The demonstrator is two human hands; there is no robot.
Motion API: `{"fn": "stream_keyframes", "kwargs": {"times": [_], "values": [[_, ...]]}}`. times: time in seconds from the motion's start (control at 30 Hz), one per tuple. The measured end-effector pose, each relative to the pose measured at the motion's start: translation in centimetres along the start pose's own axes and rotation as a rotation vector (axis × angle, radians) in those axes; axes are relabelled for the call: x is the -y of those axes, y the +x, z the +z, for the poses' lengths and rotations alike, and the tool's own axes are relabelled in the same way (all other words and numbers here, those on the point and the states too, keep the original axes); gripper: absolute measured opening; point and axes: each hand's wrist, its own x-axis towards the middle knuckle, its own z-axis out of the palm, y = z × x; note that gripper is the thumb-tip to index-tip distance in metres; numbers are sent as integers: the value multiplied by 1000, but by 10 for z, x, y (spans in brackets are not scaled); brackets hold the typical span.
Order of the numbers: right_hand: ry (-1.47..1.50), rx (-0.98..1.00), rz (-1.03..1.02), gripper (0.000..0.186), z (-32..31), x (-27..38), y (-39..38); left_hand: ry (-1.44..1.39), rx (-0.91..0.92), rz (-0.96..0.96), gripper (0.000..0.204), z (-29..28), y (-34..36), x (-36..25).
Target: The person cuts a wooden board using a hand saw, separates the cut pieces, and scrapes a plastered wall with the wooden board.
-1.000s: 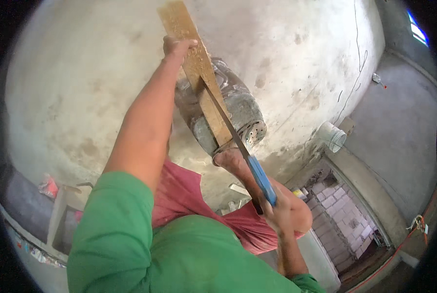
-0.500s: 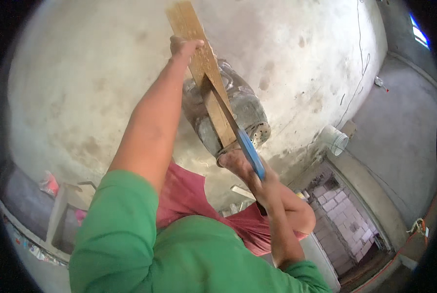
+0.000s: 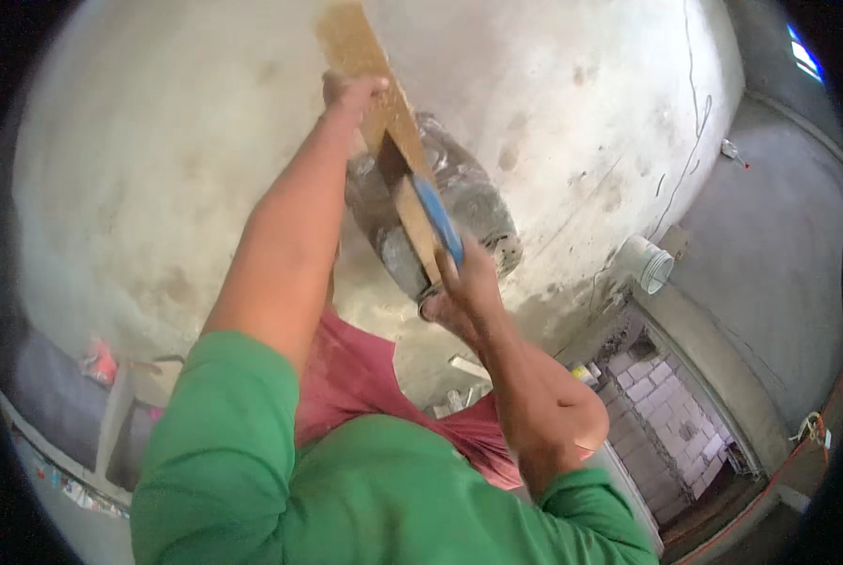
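Observation:
A long wooden board (image 3: 354, 42) slants across a grey, worn drum-like container (image 3: 478, 202). Toward the board's far end, my left hand (image 3: 356, 92) is closed around it, with fingers over one edge. My right hand (image 3: 475, 275) grips the blue handle of a handsaw (image 3: 438, 221). The saw's dark blade lies along the board, its far end between my two hands; whether the teeth sit in a cut cannot be made out. At the near end of the board, a bare foot (image 3: 445, 315) presses by the container's rim, partly behind my right forearm.
A pale, stained plaster wall (image 3: 205, 122) stands ahead. At the right are a white bucket (image 3: 646, 264) and a stack of pale blocks (image 3: 666, 405) inside a frame. Scraps (image 3: 454, 400) lie on the floor beyond my knees. An orange cord (image 3: 770, 490) runs along the right edge.
My right hand has pushed the handsaw forward, away from me, along the board. The handle is now nearer my left hand. The left hand and the board have hardly moved.

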Motion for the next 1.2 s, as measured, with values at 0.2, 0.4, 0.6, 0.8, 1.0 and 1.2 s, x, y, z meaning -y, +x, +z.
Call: {"fn": "stream_keyframes", "kwargs": {"times": [0.2, 0.4, 0.6, 0.8, 1.0, 1.2], "values": [[4, 68, 292, 48, -86, 26, -146, 220, -271, 33, 52, 12, -23, -18], [195, 116, 497, 50, -80, 30, -147, -37, -92, -127, 69, -15, 7, -40], [94, 65, 310, 51, -75, 17, -154, -470, 33, -156, 62, -50, 58, -61], [105, 114, 376, 50, -78, 14, -147, -418, 82, -26, 61, -45, 47, -58], [53, 136, 325, 50, -83, 24, -141, -508, 20, -22, 64, -34, 42, -55], [59, 110, 328, 49, -84, 26, -142, -9, -52, 32, 60, -14, 3, -31]]}}
